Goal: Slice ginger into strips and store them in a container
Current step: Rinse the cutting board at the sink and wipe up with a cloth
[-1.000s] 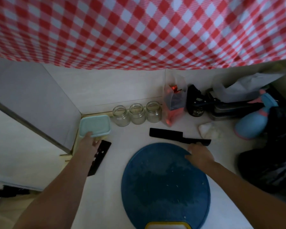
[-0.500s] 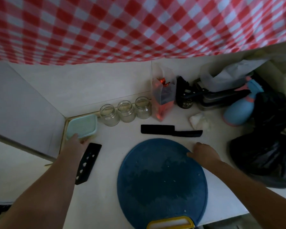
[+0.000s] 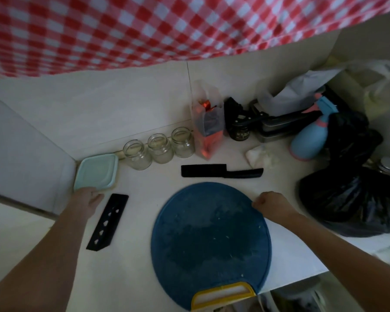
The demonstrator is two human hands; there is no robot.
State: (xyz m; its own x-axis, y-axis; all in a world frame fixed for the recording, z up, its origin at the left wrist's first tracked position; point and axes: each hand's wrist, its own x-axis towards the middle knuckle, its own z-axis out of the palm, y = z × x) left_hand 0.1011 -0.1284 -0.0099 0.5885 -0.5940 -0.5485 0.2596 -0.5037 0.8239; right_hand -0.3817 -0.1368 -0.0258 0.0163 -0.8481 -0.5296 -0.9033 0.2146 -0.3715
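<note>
A round blue cutting board [image 3: 209,239] with a yellow handle lies on the pale counter, with small pale scraps on it. Behind it lies a black knife [image 3: 221,171], blade to the left. A mint-lidded container [image 3: 97,171] sits in the back left corner. My left hand [image 3: 88,200] rests at the container's near edge, fingers loose and around nothing. My right hand [image 3: 271,204] is curled on the board's upper right rim. A black knife sheath [image 3: 108,221] lies beside my left wrist. I see no whole ginger.
Three empty glass jars [image 3: 159,148] line the back wall, beside a red packet [image 3: 208,129] and a dark jar [image 3: 239,129]. A blue spray bottle [image 3: 311,140], white bag [image 3: 259,157] and black plastic bag [image 3: 356,194] crowd the right. The counter edge [image 3: 302,278] runs close at the front right.
My left hand slid back from the container's lid to its near edge. My right hand drew away from the knife handle and settled on the board's right rim. The view shifted.
</note>
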